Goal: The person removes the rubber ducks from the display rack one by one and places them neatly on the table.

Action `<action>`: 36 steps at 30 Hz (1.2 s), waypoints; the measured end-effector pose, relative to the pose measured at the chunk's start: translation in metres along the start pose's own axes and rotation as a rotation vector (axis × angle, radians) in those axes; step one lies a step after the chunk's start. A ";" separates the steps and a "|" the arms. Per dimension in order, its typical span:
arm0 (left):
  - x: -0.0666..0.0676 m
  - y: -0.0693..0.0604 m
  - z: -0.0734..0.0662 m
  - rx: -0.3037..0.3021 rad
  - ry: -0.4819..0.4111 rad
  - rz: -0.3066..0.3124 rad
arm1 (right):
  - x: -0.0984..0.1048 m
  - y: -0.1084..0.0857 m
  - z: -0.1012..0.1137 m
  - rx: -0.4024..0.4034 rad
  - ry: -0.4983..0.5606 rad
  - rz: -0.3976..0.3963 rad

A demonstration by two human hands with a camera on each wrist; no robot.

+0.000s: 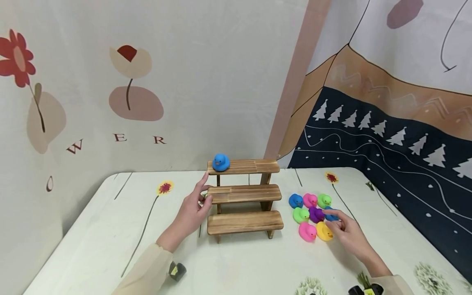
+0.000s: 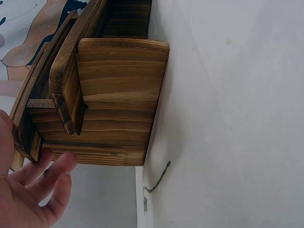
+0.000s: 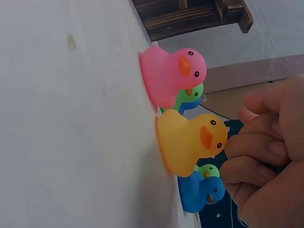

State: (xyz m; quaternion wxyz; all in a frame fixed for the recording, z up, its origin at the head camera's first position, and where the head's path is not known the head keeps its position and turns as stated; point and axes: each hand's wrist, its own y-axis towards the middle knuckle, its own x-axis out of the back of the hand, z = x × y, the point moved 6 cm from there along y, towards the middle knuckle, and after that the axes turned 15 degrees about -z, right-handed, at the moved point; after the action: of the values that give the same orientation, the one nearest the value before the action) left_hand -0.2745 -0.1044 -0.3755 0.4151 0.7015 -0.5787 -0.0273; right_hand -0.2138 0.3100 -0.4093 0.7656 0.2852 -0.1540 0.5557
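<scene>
A wooden three-tier stand (image 1: 245,221) holds one blue rubber duck (image 1: 221,163) at the left end of its top tier. My left hand (image 1: 193,211) is at the stand's left side, its fingers spread loosely by the ends of the upper tiers; in the left wrist view, fingertips (image 2: 66,161) rest near the wood. Over the cluster of rubber ducks on the right hovers my right hand (image 1: 348,231), index finger extended by a purple duck (image 1: 316,214) and partly covering another blue duck (image 1: 333,215). A yellow duck (image 3: 190,142) lies under its curled fingers, which hold nothing visible.
Beside the purple duck sit pink (image 1: 307,232), green (image 1: 301,215) and blue (image 1: 296,200) ducks, with another pink (image 1: 310,200) and green duck (image 1: 324,200) behind. A flower-printed white cloth (image 1: 110,229) covers the table. Printed fabric (image 1: 206,82) hangs close behind the stand.
</scene>
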 end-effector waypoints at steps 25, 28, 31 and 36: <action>0.001 -0.001 -0.002 -0.010 -0.002 -0.002 | -0.020 0.013 0.033 0.133 0.128 0.037; 0.001 -0.001 -0.002 -0.006 0.000 0.002 | -0.023 0.014 0.038 0.145 0.146 0.035; 0.000 -0.001 -0.001 0.004 0.003 0.006 | -0.027 0.015 0.042 0.146 0.157 0.035; 0.000 -0.001 -0.001 0.004 0.006 0.004 | -0.035 0.019 0.049 0.122 0.161 0.050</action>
State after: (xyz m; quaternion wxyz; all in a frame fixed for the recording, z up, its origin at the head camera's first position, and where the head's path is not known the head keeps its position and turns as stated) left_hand -0.2732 -0.1043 -0.3752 0.4154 0.7012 -0.5790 -0.0229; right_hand -0.2392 0.2575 -0.3847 0.7425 0.2818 -0.0650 0.6042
